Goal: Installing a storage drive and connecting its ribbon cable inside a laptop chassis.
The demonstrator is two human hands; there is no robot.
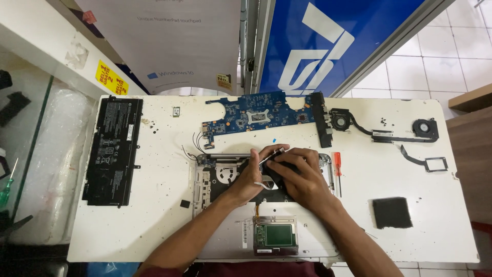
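My left hand (249, 177) pinches thin metal strip (271, 154) at frame centre, over open laptop shell (225, 241). My right hand (302, 177) curled, fingertips pressing same strip. Blue circuit board (256, 115) above.

1. Bare white tabletop (159, 205) between the flat black battery pack (113, 151) and the opened silver laptop base (225, 241): open passage.
2. Red-handled screwdriver (337, 169) lies just beside the base's right edge.
3. Black square foam pad (391, 212) partly blocks the right side.

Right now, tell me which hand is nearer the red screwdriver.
Right. The right hand is beside the red screwdriver, just to its left. The left hand is farther off, beyond the right hand.
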